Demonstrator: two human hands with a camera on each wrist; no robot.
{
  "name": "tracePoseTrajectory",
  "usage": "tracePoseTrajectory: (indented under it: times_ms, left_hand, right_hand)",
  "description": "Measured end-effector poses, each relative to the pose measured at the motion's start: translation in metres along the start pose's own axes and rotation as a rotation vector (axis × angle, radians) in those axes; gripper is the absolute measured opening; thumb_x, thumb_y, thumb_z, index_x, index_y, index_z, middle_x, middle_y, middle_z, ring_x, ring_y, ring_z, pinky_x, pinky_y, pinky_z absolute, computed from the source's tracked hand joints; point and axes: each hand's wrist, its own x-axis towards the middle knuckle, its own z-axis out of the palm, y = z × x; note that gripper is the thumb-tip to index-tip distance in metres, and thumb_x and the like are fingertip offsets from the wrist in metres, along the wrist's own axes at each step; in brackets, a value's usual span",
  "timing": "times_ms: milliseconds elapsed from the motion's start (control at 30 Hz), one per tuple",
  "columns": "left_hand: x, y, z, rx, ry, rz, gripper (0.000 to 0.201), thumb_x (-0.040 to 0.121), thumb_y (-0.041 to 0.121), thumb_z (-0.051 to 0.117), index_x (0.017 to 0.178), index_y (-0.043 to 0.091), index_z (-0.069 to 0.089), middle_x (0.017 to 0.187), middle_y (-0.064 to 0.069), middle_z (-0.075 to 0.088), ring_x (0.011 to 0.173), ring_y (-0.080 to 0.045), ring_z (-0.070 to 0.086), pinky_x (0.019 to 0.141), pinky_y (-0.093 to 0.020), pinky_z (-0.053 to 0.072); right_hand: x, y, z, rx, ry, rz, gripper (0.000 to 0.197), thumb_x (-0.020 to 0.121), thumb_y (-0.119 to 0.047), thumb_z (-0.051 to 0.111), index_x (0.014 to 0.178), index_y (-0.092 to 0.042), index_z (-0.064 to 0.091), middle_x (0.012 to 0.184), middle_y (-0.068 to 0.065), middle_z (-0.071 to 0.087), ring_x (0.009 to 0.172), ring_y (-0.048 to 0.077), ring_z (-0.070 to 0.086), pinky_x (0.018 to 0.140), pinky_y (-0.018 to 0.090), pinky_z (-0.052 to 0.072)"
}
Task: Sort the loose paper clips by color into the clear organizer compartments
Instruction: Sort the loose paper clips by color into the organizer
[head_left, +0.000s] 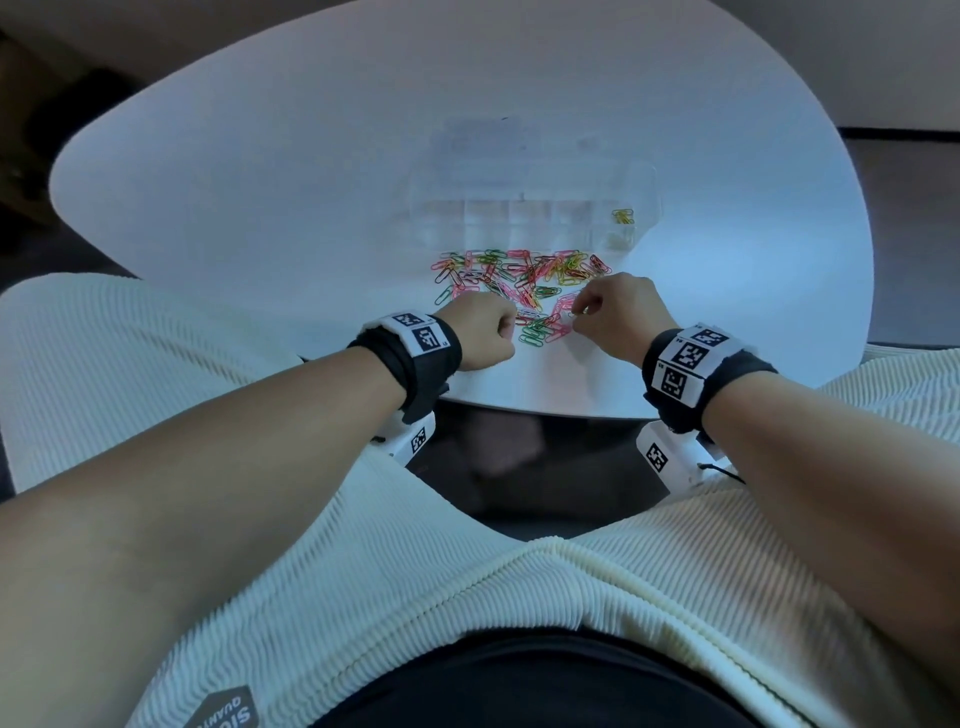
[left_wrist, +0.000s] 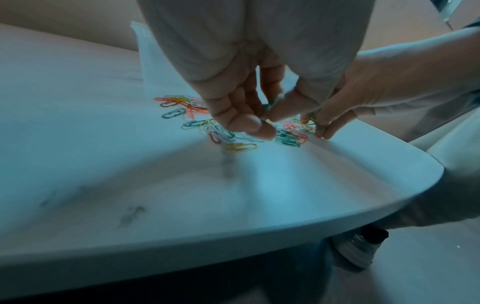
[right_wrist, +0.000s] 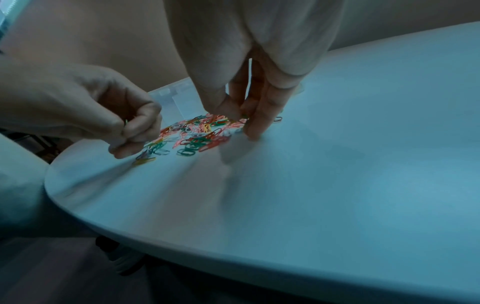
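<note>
A heap of loose paper clips (head_left: 519, 280) in pink, green, yellow, red and white lies on the white table just before the clear organizer (head_left: 530, 208). A few yellow clips (head_left: 623, 216) sit in the organizer's right end compartment. My left hand (left_wrist: 265, 121) hovers at the heap's near left edge, fingers curled, pinching green clips (left_wrist: 270, 105) between thumb and fingers. My right hand (right_wrist: 242, 121) reaches down at the heap's near right edge. Its thumb and fingers pinch a green clip (right_wrist: 244, 116) at the table surface.
The round white table (head_left: 260, 208) has its near edge (head_left: 545, 410) just behind my wrists. The organizer's other compartments look bare, though they are faint. A single dark clip (right_wrist: 278, 119) lies apart at the right of the heap.
</note>
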Motion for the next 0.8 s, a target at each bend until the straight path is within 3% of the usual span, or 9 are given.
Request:
tracePoseTrajectory:
  times_ms: [100, 200, 300, 400, 467, 533, 600, 700, 800]
  left_hand:
    - [0.000, 0.000, -0.002, -0.047, 0.016, -0.059, 0.022, 0.077, 0.004, 0.052, 0.063, 0.019, 0.042, 0.072, 0.003, 0.053, 0.074, -0.020, 0.051, 0.057, -0.026, 0.037]
    - [0.001, 0.001, 0.000, -0.091, -0.022, -0.070, 0.023, 0.081, 0.002, 0.044, 0.063, 0.017, 0.042, 0.076, -0.006, 0.061, 0.075, -0.019, 0.060, 0.062, -0.028, 0.041]
    - [0.003, 0.003, 0.001, -0.093, -0.011, -0.043, 0.020, 0.085, 0.007, 0.042, 0.066, 0.013, 0.045, 0.078, -0.008, 0.054, 0.075, -0.020, 0.048, 0.064, -0.030, 0.034]
    - [0.000, 0.005, -0.003, -0.023, 0.027, 0.007, 0.013, 0.088, 0.021, 0.055, 0.092, 0.018, 0.066, 0.085, 0.005, 0.053, 0.081, -0.015, 0.048, 0.071, -0.024, 0.034]
    - [-0.002, 0.003, -0.002, 0.081, 0.013, 0.067, 0.023, 0.089, 0.028, 0.059, 0.111, 0.026, 0.067, 0.097, 0.005, 0.057, 0.091, -0.015, 0.052, 0.077, -0.022, 0.034]
    - [-0.005, 0.003, -0.001, 0.156, 0.004, 0.106, 0.029, 0.092, 0.034, 0.056, 0.119, 0.031, 0.066, 0.117, 0.002, 0.064, 0.106, -0.019, 0.057, 0.080, -0.024, 0.036]
    - [-0.005, 0.004, 0.000, 0.212, -0.001, 0.114, 0.031, 0.094, 0.035, 0.052, 0.123, 0.033, 0.064, 0.125, 0.002, 0.063, 0.113, -0.020, 0.057, 0.084, -0.028, 0.042]
    - [-0.004, 0.005, -0.001, 0.264, -0.028, 0.110, 0.032, 0.092, 0.027, 0.056, 0.122, 0.035, 0.064, 0.126, 0.002, 0.062, 0.114, -0.021, 0.056, 0.087, -0.032, 0.047]
    - [-0.004, 0.006, 0.000, 0.298, -0.045, 0.088, 0.024, 0.088, 0.025, 0.062, 0.108, 0.033, 0.071, 0.118, 0.000, 0.064, 0.104, -0.021, 0.059, 0.085, -0.034, 0.051]
  right_hand:
    - [-0.001, 0.002, -0.002, 0.072, -0.025, 0.024, 0.015, 0.086, -0.014, 0.065, 0.094, -0.008, 0.076, 0.094, 0.007, 0.072, 0.082, 0.014, 0.056, 0.070, 0.021, 0.041]
    - [-0.001, 0.005, -0.004, 0.129, -0.044, 0.052, 0.017, 0.087, -0.012, 0.064, 0.098, -0.012, 0.076, 0.093, 0.005, 0.072, 0.081, 0.014, 0.058, 0.071, 0.020, 0.043]
    - [0.000, 0.006, -0.007, 0.197, -0.034, 0.081, 0.017, 0.086, -0.011, 0.062, 0.094, -0.016, 0.075, 0.076, -0.002, 0.068, 0.074, 0.012, 0.061, 0.067, 0.018, 0.044]
    - [0.002, 0.007, -0.009, 0.347, 0.005, 0.154, 0.016, 0.082, -0.010, 0.058, 0.074, -0.018, 0.068, 0.065, -0.002, 0.064, 0.063, 0.012, 0.059, 0.062, 0.023, 0.048]
    - [0.003, 0.005, -0.011, 0.500, 0.014, 0.219, 0.018, 0.083, -0.010, 0.056, 0.067, -0.015, 0.063, 0.064, 0.002, 0.061, 0.058, 0.016, 0.055, 0.056, 0.026, 0.045]
    - [0.002, 0.001, -0.014, 0.657, -0.012, 0.270, 0.020, 0.081, -0.005, 0.048, 0.065, -0.011, 0.059, 0.061, 0.006, 0.055, 0.053, 0.018, 0.047, 0.050, 0.027, 0.036]
    - [-0.001, -0.004, -0.014, 0.750, -0.061, 0.287, 0.021, 0.078, -0.003, 0.042, 0.064, -0.009, 0.057, 0.059, 0.008, 0.052, 0.050, 0.020, 0.041, 0.049, 0.027, 0.031]
    - [-0.004, -0.014, -0.010, 0.646, -0.152, 0.206, 0.022, 0.083, -0.007, 0.045, 0.068, -0.010, 0.061, 0.062, 0.004, 0.051, 0.054, 0.018, 0.041, 0.051, 0.026, 0.031]
    - [-0.006, -0.018, -0.002, 0.241, -0.156, 0.009, 0.018, 0.090, -0.019, 0.055, 0.087, -0.016, 0.072, 0.075, -0.009, 0.058, 0.068, 0.009, 0.050, 0.057, 0.020, 0.036]
